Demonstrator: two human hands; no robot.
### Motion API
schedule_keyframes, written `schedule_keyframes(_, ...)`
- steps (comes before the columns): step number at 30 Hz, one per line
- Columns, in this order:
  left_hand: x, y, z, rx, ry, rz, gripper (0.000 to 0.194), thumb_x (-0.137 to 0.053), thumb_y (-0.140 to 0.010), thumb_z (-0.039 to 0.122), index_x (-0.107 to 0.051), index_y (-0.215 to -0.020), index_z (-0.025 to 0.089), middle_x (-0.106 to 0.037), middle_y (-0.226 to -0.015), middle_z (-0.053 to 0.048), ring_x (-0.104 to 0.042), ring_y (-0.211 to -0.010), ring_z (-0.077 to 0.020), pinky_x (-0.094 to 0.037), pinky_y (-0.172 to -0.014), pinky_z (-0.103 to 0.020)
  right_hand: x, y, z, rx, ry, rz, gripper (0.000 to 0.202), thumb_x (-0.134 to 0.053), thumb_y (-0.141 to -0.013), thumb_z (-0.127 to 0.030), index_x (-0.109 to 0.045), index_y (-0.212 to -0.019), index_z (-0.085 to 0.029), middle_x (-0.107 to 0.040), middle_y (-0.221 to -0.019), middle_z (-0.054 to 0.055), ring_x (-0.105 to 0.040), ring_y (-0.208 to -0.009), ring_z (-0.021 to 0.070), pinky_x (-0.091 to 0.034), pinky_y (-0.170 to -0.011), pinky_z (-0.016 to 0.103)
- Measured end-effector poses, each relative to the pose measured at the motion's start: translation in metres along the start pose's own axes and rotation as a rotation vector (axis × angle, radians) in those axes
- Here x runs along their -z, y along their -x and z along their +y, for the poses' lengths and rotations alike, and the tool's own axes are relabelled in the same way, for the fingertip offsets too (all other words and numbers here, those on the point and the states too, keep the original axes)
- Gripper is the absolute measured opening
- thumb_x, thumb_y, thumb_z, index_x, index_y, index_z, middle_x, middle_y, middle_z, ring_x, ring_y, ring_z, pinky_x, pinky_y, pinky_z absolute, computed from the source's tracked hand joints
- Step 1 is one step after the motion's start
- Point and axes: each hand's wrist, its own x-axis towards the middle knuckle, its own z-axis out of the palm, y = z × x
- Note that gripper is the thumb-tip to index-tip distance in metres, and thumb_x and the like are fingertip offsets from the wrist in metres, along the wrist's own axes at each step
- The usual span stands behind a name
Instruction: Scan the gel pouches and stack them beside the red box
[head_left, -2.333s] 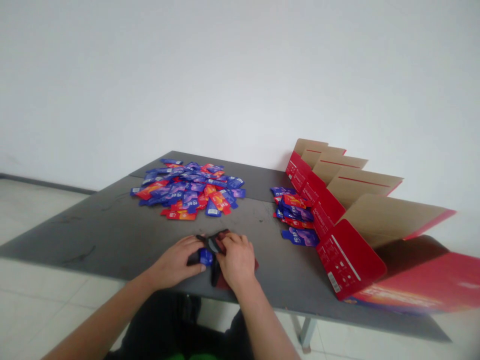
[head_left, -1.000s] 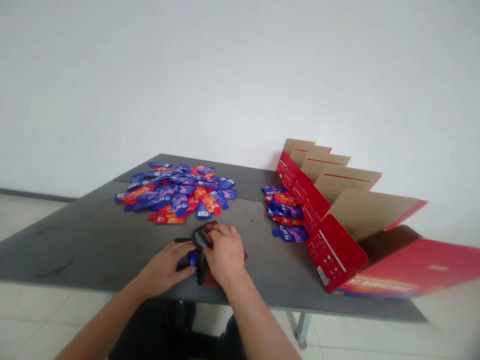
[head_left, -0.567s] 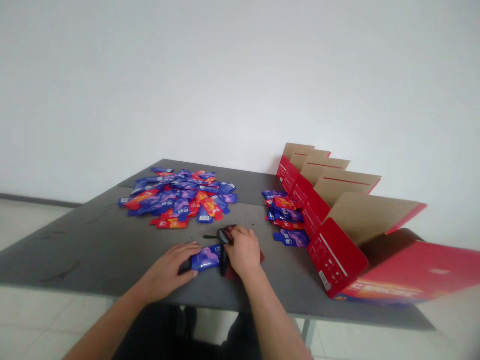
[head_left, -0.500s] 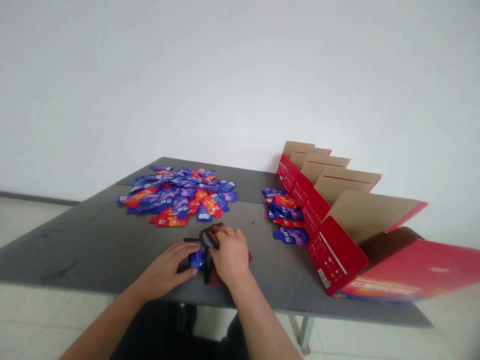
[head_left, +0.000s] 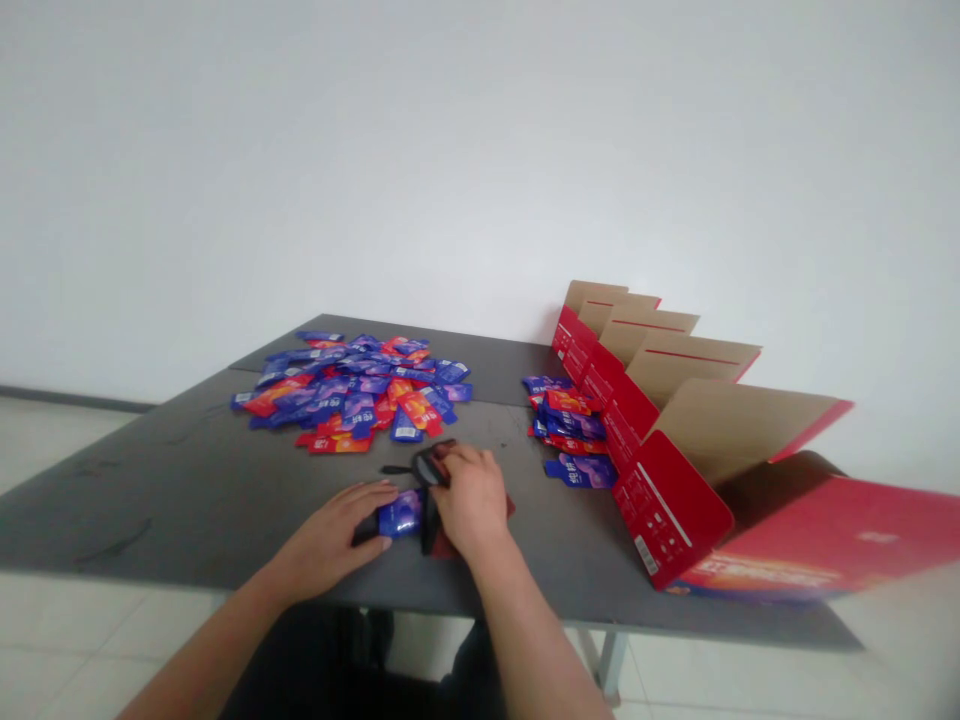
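Near the table's front edge my left hand [head_left: 349,525] curves around the left end of a blue and purple packet [head_left: 402,514], thumb on one side and fingers on the other. Just right of it, my right hand [head_left: 472,500] is closed on a black, glossy object [head_left: 429,467] with a thin dark strip sticking out to the left. Under that hand lies a flat reddish-brown piece [head_left: 444,546]; the palm hides much of both. The packet's right end meets a black upright edge beneath my right hand.
A pile of blue and red packets [head_left: 352,385] spreads over the table [head_left: 187,490] at the back left. More packets [head_left: 571,425] lie in a row at the right, beside several open red cardboard boxes [head_left: 675,510] with raised flaps. A white wall stands behind.
My right hand and the black object have shifted slightly right and away from me. More of the blue packet now shows between the hands. My left hand has barely moved.
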Motion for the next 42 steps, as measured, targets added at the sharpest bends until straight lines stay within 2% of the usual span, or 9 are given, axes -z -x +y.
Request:
schedule_keyframes(4,-0.001,0.0,0.0,0.003,-0.024,-0.009,0.041,-0.071,-0.086,0.029,-0.072,-0.127,0.027,-0.072,-0.135,-0.008,-0.063,-0.13,-0.0318,-0.049,-0.114,-0.048,-0.032,0.015,-0.027,0.111,-0.067,-0.06,0.021,-0.071,-0.089,-0.03,-0.076,-0.109,-0.026,-0.073,-0.121,0.004,-0.058,-0.111,0.0265,-0.044,-0.092,0.036)
schedule_keyframes(7,-0.001,0.0,0.0,0.006,-0.01,-0.008,0.046,-0.07,-0.09,0.035,-0.068,-0.135,0.029,-0.067,-0.144,-0.007,-0.058,-0.137,-0.0308,-0.044,-0.12,-0.049,-0.032,0.015,0.004,0.004,-0.045,-0.052,0.024,-0.07,-0.091,-0.03,-0.076,-0.115,-0.027,-0.072,-0.125,0.003,-0.057,-0.113,0.026,-0.044,-0.094,0.035)
schedule_keyframes(11,0.0,0.001,-0.001,0.014,0.008,-0.016,0.054,-0.069,-0.091,0.036,-0.062,-0.144,0.03,-0.061,-0.152,-0.007,-0.053,-0.143,-0.0303,-0.04,-0.122,-0.05,-0.003,-0.001,0.044,-0.137,0.061,-0.062,0.029,-0.066,-0.094,-0.027,-0.075,-0.122,-0.026,-0.072,-0.126,0.006,-0.059,-0.111,0.0262,-0.043,-0.093,0.036)
schedule_keyframes(14,0.0,0.0,-0.001,-0.002,0.004,0.001,0.053,-0.07,-0.09,0.034,-0.063,-0.142,0.029,-0.064,-0.149,-0.007,-0.055,-0.141,-0.0312,-0.042,-0.121,-0.05,0.003,0.0,0.022,-0.078,0.026,-0.033,0.026,-0.064,-0.096,-0.029,-0.075,-0.119,-0.025,-0.072,-0.126,0.006,-0.059,-0.11,0.0253,-0.043,-0.095,0.036)
schedule_keyframes(18,-0.001,0.0,0.0,-0.024,0.002,0.026,0.048,-0.069,-0.085,0.027,-0.069,-0.133,0.027,-0.07,-0.14,-0.006,-0.064,-0.129,-0.0305,-0.049,-0.115,-0.045,-0.027,0.019,-0.032,0.13,-0.084,-0.031,0.021,-0.068,-0.092,-0.03,-0.075,-0.111,-0.026,-0.071,-0.126,0.003,-0.057,-0.113,0.0247,-0.044,-0.096,0.035)
schedule_keyframes(20,-0.001,0.0,0.001,-0.024,-0.002,0.022,0.045,-0.069,-0.084,0.027,-0.071,-0.129,0.027,-0.069,-0.141,-0.006,-0.063,-0.131,-0.031,-0.048,-0.116,-0.045,-0.039,0.026,-0.036,0.14,-0.101,-0.055,0.021,-0.07,-0.089,-0.027,-0.075,-0.11,-0.026,-0.072,-0.126,0.003,-0.057,-0.113,0.0246,-0.044,-0.096,0.035)
schedule_keyframes(27,0.001,0.0,0.002,0.012,0.028,0.005,0.052,-0.068,-0.091,0.035,-0.063,-0.143,0.029,-0.062,-0.151,-0.007,-0.055,-0.141,-0.0308,-0.041,-0.122,-0.05,-0.009,0.001,0.034,-0.163,0.078,-0.058,0.022,-0.063,-0.096,-0.031,-0.077,-0.112,-0.024,-0.073,-0.121,0.008,-0.06,-0.108,0.0265,-0.044,-0.09,0.036)
schedule_keyframes(35,0.001,-0.002,0.002,-0.003,0.016,-0.006,0.042,-0.07,-0.087,0.029,-0.072,-0.129,0.027,-0.071,-0.137,-0.008,-0.063,-0.131,-0.0318,-0.047,-0.117,-0.048,-0.033,0.019,-0.024,0.07,-0.028,-0.061,0.025,-0.07,-0.093,-0.037,-0.074,-0.116,-0.028,-0.072,-0.125,0.004,-0.057,-0.114,0.025,-0.044,-0.097,0.035)
schedule_keyframes(42,0.001,0.001,0.002,0.023,0.022,-0.007,0.053,-0.068,-0.092,0.035,-0.062,-0.144,0.028,-0.06,-0.153,-0.008,-0.054,-0.142,-0.0308,-0.04,-0.122,-0.051,0.001,-0.004,0.038,-0.16,0.113,-0.08,0.026,-0.069,-0.092,-0.028,-0.075,-0.118,-0.024,-0.072,-0.123,0.007,-0.059,-0.11,0.0266,-0.043,-0.092,0.035)
